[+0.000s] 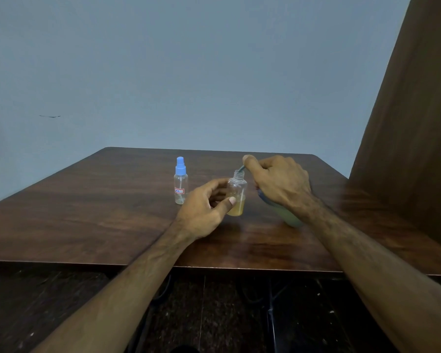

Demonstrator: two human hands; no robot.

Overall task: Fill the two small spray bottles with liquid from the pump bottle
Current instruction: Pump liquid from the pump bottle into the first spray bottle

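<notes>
An uncapped small clear spray bottle (237,196) stands on the wooden table (87,212), its lower part holding yellowish liquid. My left hand (206,207) wraps its fingers around this bottle from the left. My right hand (278,182) grips the top of the greenish pump bottle (289,216), which is tilted and mostly hidden under the hand. The pump's thin spout (241,168) points into the open neck of the small bottle. A second small clear spray bottle (180,182) with a blue cap and a red-edged label stands upright to the left, looking empty.
The table's front edge (214,267) runs across below my forearms. A dark wooden panel (413,149) rises at the right side. A plain grey-blue wall (189,72) stands behind the table. Dark floor with cables (270,314) lies under the table.
</notes>
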